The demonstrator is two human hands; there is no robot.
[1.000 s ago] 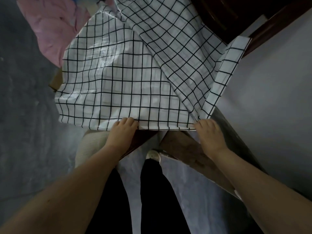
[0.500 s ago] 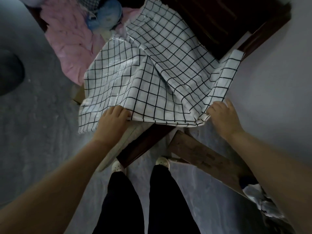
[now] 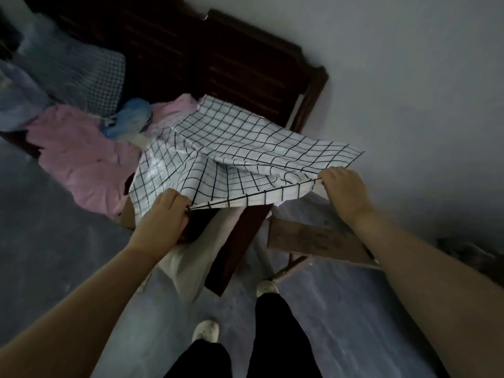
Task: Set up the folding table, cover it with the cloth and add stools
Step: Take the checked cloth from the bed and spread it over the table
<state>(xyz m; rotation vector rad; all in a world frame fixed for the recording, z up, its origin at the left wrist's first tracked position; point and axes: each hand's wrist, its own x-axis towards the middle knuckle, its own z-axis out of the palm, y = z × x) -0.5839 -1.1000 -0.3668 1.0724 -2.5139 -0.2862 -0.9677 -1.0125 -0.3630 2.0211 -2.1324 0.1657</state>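
Observation:
A white cloth (image 3: 240, 156) with a black grid pattern is stretched in the air between my two hands. My left hand (image 3: 163, 216) grips its near left edge and my right hand (image 3: 343, 193) grips its near right corner. The cloth's far part lies loosely over the bed's corner. Below my right forearm a brown wooden board (image 3: 313, 238) with a thin metal leg leans near the wall; it may be the folded table. No stool is in view.
A dark wooden bed frame (image 3: 245, 64) stands ahead against the grey wall, with a pink quilt (image 3: 79, 156), a checked pillow (image 3: 101, 85) and a blue object (image 3: 131, 118) on it. The bed's dark footboard post (image 3: 237, 249) stands by my feet. The floor is grey.
Both hands have lifted the cloth's near edge and pulled it taut; the cloth now hangs higher and flatter over the bed corner. The view has tilted up toward the headboard.

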